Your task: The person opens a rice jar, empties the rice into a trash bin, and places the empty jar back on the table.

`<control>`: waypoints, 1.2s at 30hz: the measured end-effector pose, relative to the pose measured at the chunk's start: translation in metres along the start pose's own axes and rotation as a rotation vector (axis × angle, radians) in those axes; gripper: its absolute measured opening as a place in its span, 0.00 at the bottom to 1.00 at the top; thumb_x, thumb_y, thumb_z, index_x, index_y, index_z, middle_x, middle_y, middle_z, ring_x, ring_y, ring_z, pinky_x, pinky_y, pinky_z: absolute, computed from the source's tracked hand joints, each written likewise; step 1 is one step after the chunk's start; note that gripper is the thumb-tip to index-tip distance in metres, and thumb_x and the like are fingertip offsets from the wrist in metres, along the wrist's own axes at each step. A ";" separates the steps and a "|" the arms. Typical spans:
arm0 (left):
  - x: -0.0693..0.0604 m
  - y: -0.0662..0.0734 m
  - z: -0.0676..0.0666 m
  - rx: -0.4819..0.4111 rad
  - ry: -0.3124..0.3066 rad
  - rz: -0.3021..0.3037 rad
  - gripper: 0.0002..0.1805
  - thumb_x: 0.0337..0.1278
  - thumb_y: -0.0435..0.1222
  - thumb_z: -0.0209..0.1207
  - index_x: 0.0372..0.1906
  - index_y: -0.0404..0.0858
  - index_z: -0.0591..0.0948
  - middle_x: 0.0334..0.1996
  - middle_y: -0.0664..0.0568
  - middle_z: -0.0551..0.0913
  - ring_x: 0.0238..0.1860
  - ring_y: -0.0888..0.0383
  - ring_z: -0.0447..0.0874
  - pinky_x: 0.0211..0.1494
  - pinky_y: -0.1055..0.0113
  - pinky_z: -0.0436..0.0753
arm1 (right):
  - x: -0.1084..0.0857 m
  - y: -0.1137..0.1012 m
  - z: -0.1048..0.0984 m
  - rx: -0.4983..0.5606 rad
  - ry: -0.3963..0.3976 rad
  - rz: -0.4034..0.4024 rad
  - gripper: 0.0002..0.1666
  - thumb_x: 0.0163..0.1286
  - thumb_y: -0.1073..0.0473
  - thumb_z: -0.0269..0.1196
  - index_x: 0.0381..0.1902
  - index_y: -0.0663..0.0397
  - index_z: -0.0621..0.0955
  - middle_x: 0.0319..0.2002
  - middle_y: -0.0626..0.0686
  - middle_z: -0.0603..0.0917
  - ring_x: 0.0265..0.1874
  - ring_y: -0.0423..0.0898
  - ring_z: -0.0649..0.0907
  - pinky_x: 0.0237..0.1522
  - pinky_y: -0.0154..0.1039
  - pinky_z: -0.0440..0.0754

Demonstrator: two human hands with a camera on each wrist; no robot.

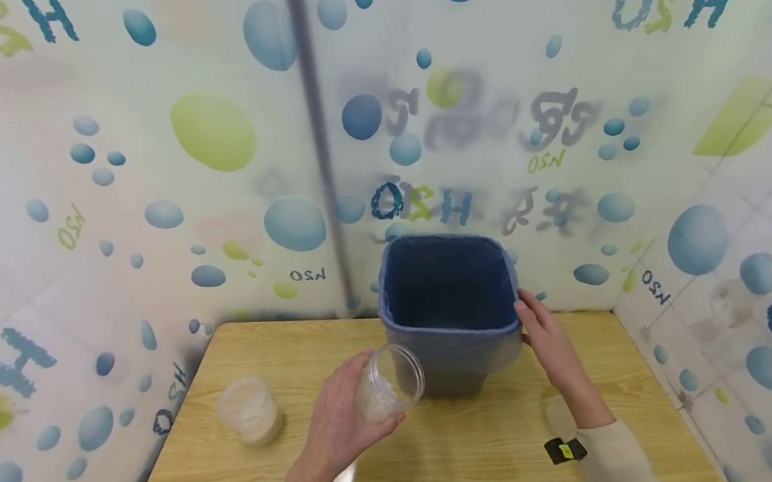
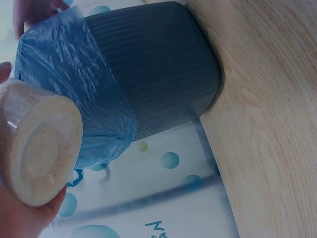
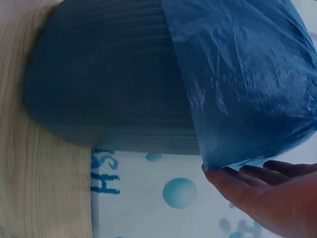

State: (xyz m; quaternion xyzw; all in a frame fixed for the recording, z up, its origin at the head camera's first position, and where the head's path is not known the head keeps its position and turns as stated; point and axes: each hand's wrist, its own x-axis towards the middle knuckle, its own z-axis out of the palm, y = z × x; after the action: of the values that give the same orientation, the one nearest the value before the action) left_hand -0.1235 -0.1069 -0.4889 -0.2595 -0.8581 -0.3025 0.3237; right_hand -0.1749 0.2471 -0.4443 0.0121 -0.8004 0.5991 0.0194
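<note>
In the left grip (image 1: 339,420), a clear, round, wide-mouthed plastic jar (image 1: 392,388) is held from its left side, with fingers and thumb curved round the wall; the jar is tilted, and a whitish, grainy layer is seen at its base. Just beyond and to the right of that grip, a dark grey-blue, ribbed, rectangular plastic bin (image 1: 450,382) is stood upright, its rim overlaid by a translucent blue plastic liner (image 1: 469,351) that is folded down outside. Whether the jar is touching the liner cannot be told. At the bin's far side from the left grip, the liner's edge is touched by the right grip (image 1: 547,338), whose fingers are extended and fairly straight. To the left of the left grip, well apart, a second clear round tub (image 1: 252,413) with whitish contents is placed on the light wood-grain bench (image 1: 305,342). Below the right grip, a pale round disc (image 1: 558,417) is partly hidden by the forearm, and a black wrist strap with a yellow patch (image 1: 565,450) is worn at the sleeve.
</note>
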 end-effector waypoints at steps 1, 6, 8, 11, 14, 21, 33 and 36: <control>0.000 -0.001 0.000 -0.004 0.001 0.000 0.55 0.22 0.53 0.82 0.65 0.37 0.75 0.56 0.44 0.83 0.51 0.46 0.84 0.46 0.49 0.85 | 0.000 -0.001 0.002 -0.001 -0.002 0.014 0.42 0.84 0.39 0.47 0.83 0.58 0.54 0.80 0.63 0.59 0.76 0.59 0.64 0.69 0.61 0.70; 0.003 -0.005 -0.003 -0.006 0.015 0.004 0.55 0.23 0.52 0.82 0.65 0.35 0.75 0.55 0.44 0.83 0.50 0.46 0.85 0.46 0.50 0.85 | 0.001 -0.004 0.008 -0.025 0.010 0.058 0.40 0.83 0.42 0.51 0.82 0.57 0.58 0.76 0.64 0.67 0.71 0.58 0.71 0.64 0.47 0.77; 0.004 -0.007 -0.004 0.004 0.027 0.005 0.55 0.22 0.51 0.82 0.65 0.34 0.75 0.55 0.43 0.83 0.49 0.46 0.85 0.45 0.50 0.85 | 0.001 -0.004 0.009 -0.021 0.017 0.059 0.38 0.83 0.45 0.51 0.81 0.57 0.59 0.74 0.65 0.69 0.70 0.57 0.73 0.60 0.38 0.78; 0.007 -0.010 -0.006 0.011 0.051 0.000 0.55 0.22 0.51 0.82 0.65 0.33 0.75 0.54 0.42 0.83 0.49 0.44 0.84 0.45 0.48 0.85 | 0.001 -0.005 0.010 0.001 0.024 0.059 0.36 0.84 0.48 0.52 0.81 0.58 0.60 0.73 0.65 0.70 0.69 0.57 0.74 0.54 0.29 0.78; 0.012 -0.013 -0.010 0.000 0.076 -0.014 0.53 0.23 0.49 0.82 0.64 0.31 0.75 0.54 0.41 0.83 0.50 0.43 0.84 0.46 0.46 0.84 | 0.002 -0.004 0.011 0.016 0.036 0.061 0.35 0.83 0.50 0.52 0.80 0.58 0.61 0.72 0.66 0.72 0.67 0.57 0.74 0.50 0.26 0.78; 0.024 -0.020 -0.021 0.000 0.110 -0.026 0.53 0.25 0.47 0.82 0.65 0.30 0.74 0.51 0.37 0.83 0.48 0.40 0.84 0.45 0.43 0.84 | 0.001 -0.003 0.012 -0.035 0.082 0.038 0.33 0.82 0.52 0.54 0.78 0.60 0.66 0.66 0.66 0.77 0.56 0.48 0.78 0.45 0.27 0.78; 0.059 -0.036 -0.050 0.036 0.122 -0.023 0.53 0.30 0.47 0.80 0.67 0.32 0.72 0.55 0.35 0.81 0.50 0.38 0.82 0.48 0.40 0.82 | -0.009 -0.008 0.013 -0.055 0.073 0.008 0.33 0.82 0.55 0.54 0.78 0.63 0.65 0.69 0.67 0.75 0.60 0.52 0.78 0.48 0.23 0.76; 0.067 -0.036 -0.052 0.050 0.115 -0.026 0.53 0.30 0.49 0.81 0.68 0.34 0.72 0.56 0.37 0.81 0.51 0.38 0.81 0.47 0.40 0.83 | -0.010 -0.008 0.012 -0.045 0.067 0.007 0.33 0.82 0.56 0.54 0.78 0.63 0.64 0.70 0.67 0.74 0.64 0.56 0.76 0.49 0.21 0.74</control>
State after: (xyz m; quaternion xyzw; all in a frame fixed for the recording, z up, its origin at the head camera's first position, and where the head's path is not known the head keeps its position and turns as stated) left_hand -0.1696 -0.1510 -0.4225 -0.2225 -0.8486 -0.2997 0.3750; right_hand -0.1647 0.2330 -0.4403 -0.0111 -0.8127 0.5810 0.0442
